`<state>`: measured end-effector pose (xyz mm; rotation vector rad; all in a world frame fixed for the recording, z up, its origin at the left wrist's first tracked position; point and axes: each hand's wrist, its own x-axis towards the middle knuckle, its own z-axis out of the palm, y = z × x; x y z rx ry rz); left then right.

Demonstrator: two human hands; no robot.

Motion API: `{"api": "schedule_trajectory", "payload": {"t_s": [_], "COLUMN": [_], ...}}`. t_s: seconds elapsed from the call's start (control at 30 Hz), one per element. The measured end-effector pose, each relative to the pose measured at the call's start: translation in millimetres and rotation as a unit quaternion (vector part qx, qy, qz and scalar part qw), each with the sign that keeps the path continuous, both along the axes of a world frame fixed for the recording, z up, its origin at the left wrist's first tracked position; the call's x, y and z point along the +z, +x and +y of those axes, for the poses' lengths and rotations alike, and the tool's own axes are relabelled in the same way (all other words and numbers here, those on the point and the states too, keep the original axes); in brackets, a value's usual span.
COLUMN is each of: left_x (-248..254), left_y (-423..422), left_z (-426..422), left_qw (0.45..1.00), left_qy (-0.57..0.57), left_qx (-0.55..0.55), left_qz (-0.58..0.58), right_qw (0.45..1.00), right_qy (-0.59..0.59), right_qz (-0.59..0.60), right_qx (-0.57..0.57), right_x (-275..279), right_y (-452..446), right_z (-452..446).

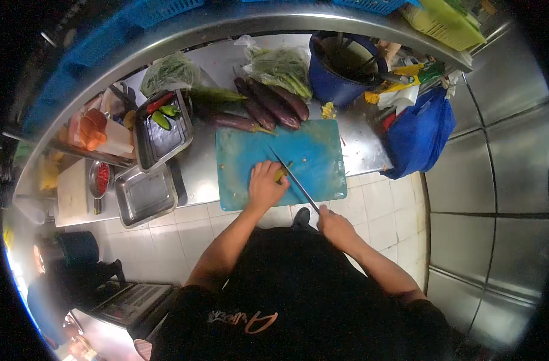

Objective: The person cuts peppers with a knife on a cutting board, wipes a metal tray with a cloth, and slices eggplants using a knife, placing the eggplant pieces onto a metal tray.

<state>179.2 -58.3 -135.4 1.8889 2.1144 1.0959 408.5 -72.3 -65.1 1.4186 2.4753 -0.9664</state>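
My left hand (266, 185) presses a green pepper (280, 175) against the blue cutting board (238, 150), its fingers closed around the piece and hiding much of it. In my right hand (336, 228), near the board's front edge, is the handle of a kitchen knife (297, 183). The blade slants to the far left across the board, right beside the pepper and my left fingertips. Several dark purple eggplants (274, 105) lie just behind the board, one of them reaching over its back edge.
Left of the board stand a metal tray (161, 144) with red and green peppers, another metal tray (147, 207), and a small pan (100, 178) of cut red pieces. Bagged greens (280, 63) and a blue bucket (340, 87) stand behind. A blue bag (422, 132) hangs at right.
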Motion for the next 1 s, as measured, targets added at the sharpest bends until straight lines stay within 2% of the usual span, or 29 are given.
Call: {"api": "schedule_trajectory", "payload": {"t_s": [0.07,0.3,0.43,0.53,0.6,0.77,1.0], "left_x": [-5,-8,-2,0,9,8,8], "left_y": [-3,-5,-7,-19,-27,-47,-47], "left_z": [4,5,2,0,0,-15,-15], "left_qw": [1.0,1.0,0.999,0.996,0.994,0.993,0.991], "left_qy": [0.001,0.014,0.022,0.031,0.071,0.016,0.035], "left_qx": [0.002,-0.01,-0.04,-0.077,-0.071,-0.111,-0.126], "left_qz": [-0.01,0.002,0.001,0.027,0.034,0.035,0.034], "right_qw": [0.999,0.999,0.999,1.0,1.0,0.997,0.998], "right_qy": [0.019,-0.023,0.029,0.008,-0.024,-0.067,-0.046], "right_qz": [0.028,-0.043,-0.019,0.004,-0.015,-0.014,0.04], "right_qx": [0.01,-0.01,0.037,0.01,-0.008,-0.028,0.034], "right_x": [-23,15,-22,-26,-19,5,3], "right_y": [-17,-1,-36,-18,2,9,1], "right_z": [10,-5,18,11,3,11,18]}}
